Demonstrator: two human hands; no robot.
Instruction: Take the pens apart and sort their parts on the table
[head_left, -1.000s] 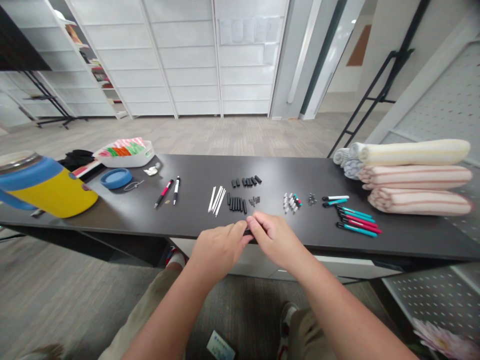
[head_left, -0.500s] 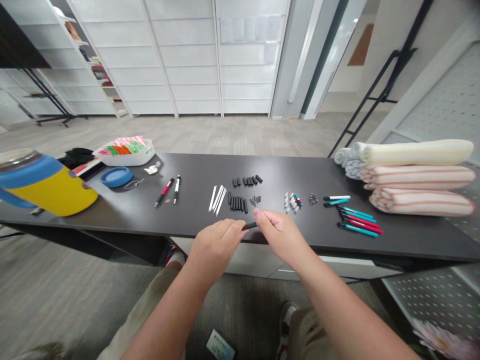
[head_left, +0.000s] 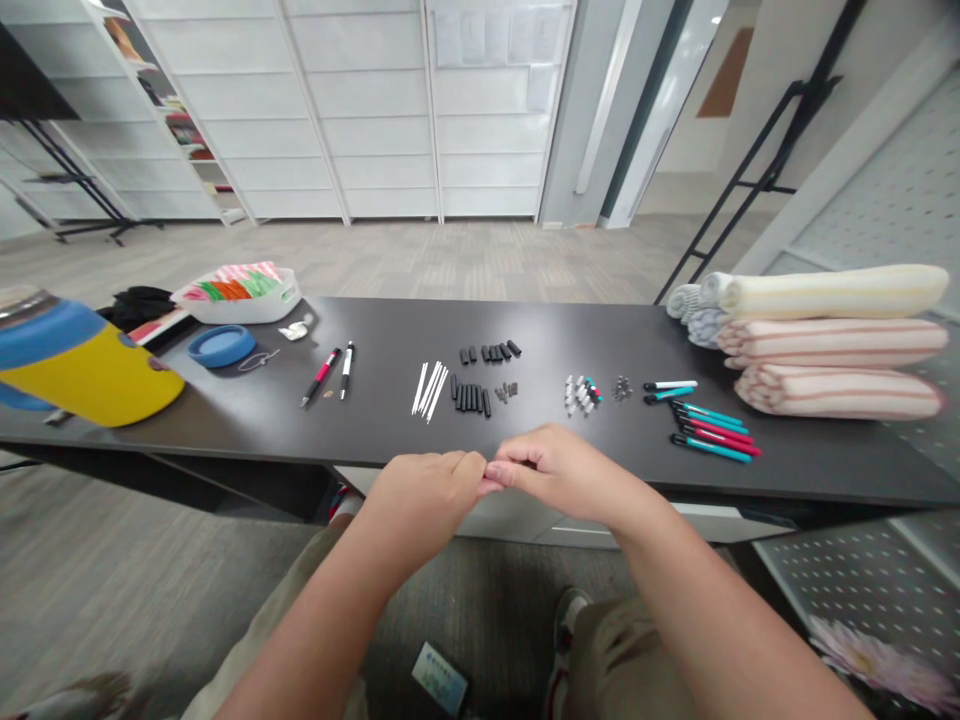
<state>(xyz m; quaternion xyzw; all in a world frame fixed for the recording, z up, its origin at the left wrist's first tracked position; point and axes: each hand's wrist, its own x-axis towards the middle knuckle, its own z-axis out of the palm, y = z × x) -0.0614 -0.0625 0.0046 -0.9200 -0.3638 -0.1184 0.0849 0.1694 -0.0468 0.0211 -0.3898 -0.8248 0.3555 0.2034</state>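
Note:
Over the desk's front edge, my left hand (head_left: 424, 505) and my right hand (head_left: 562, 468) meet fingertip to fingertip, both closed. The black pen part seen between them a moment ago is now hidden by the fingers. Beyond them on the desk lie thin white pen refills (head_left: 430, 391), a row of black tubes (head_left: 470, 398) and shorter black tubes (head_left: 489, 353). Small grey parts (head_left: 506, 392) sit beside the row. To the right are white and coloured small pen parts (head_left: 582, 395), tiny metal pieces (head_left: 622, 388) and teal, red and white pen barrels (head_left: 716, 432).
A red pen (head_left: 321, 378) and a white pen (head_left: 347, 370) lie left on the dark desk (head_left: 390, 330). Farther left are a blue lid (head_left: 222, 346), a white basket (head_left: 240, 308) and a yellow-blue jug (head_left: 97, 365). Rolled towels (head_left: 836, 340) are stacked at right.
My right hand has turned and its fingers have closed up against my left hand's fingertips, covering the black pen part. The view has tilted slightly; the desk items lie as before.

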